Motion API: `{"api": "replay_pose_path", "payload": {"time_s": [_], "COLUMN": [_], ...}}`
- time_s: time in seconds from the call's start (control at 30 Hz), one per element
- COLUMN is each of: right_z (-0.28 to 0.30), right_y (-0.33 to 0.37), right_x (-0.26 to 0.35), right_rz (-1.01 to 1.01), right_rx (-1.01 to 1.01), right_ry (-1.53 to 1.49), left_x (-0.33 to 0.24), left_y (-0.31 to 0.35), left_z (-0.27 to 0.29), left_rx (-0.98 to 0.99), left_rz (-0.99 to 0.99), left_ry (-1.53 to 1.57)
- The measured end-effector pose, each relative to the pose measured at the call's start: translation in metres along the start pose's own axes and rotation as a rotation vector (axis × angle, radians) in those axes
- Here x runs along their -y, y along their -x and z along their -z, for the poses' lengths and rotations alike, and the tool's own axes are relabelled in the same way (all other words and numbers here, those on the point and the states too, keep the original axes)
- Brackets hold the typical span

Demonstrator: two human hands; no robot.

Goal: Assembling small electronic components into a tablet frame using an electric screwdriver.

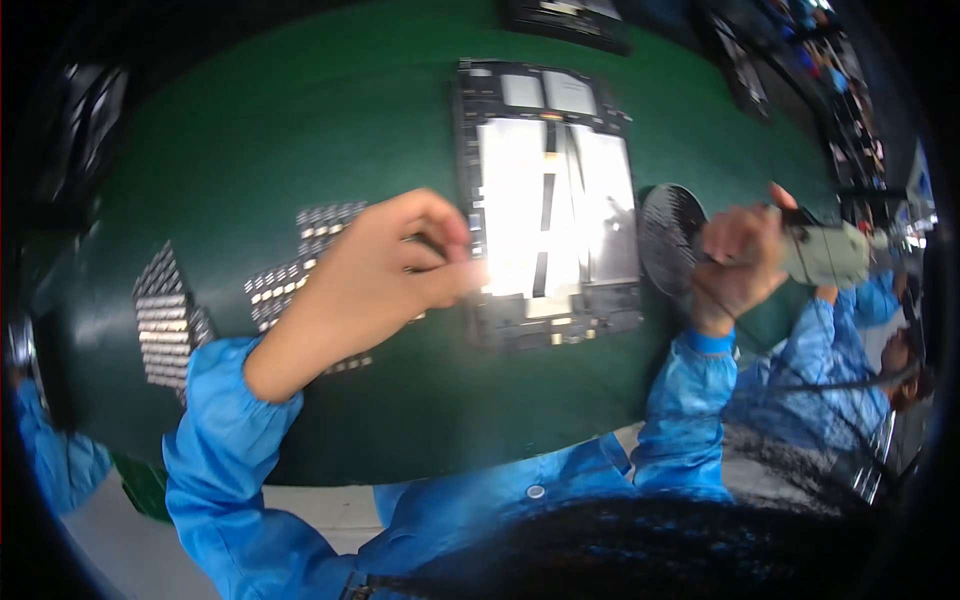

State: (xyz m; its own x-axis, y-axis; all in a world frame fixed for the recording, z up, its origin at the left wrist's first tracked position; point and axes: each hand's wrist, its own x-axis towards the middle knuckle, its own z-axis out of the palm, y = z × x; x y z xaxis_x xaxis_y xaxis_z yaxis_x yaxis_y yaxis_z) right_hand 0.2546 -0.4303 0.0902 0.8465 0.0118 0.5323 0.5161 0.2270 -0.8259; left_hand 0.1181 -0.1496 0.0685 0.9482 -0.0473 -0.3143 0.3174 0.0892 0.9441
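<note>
Green table (pixel 300 130), blue sleeves (pixel 225 410), black device (pixel 547 205) with silvery-white panels (pixel 610 205); the blurred tool (pixel 830 252) seems pale grey.

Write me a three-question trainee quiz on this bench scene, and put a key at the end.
1. Multiple choice: what colour is the tabletop under the open device? A red, B green, C white.
2. True or false: the round dark dish lies to the right of the open device.
3. Short answer: which of the camera wearer's hands is by the open device's left edge, and which is at the pale tool?

Key: 1 B; 2 true; 3 left hand, right hand.
</note>
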Motion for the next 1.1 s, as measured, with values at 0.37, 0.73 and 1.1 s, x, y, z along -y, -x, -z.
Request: {"api": "replay_pose_path", "payload": {"time_s": [0.37,0.73,1.1], "right_z": [-0.116,-0.122,-0.126], "right_y": [0.066,0.070,0.072], "right_x": [0.016,0.007,0.009], "right_rz": [-0.234,-0.256,-0.257], "right_rx": [0.418,0.568,0.523], "right_ry": [-0.430,-0.371,-0.253], "left_x": [0.010,0.014,0.016], "left_y": [0.005,0.005,0.004], "left_z": [0.006,0.006,0.005], "left_rx": [-0.002,-0.044,-0.055], "left_rz": [-0.092,-0.149,-0.173], "left_ry": [-0.068,-0.121,-0.105]}}
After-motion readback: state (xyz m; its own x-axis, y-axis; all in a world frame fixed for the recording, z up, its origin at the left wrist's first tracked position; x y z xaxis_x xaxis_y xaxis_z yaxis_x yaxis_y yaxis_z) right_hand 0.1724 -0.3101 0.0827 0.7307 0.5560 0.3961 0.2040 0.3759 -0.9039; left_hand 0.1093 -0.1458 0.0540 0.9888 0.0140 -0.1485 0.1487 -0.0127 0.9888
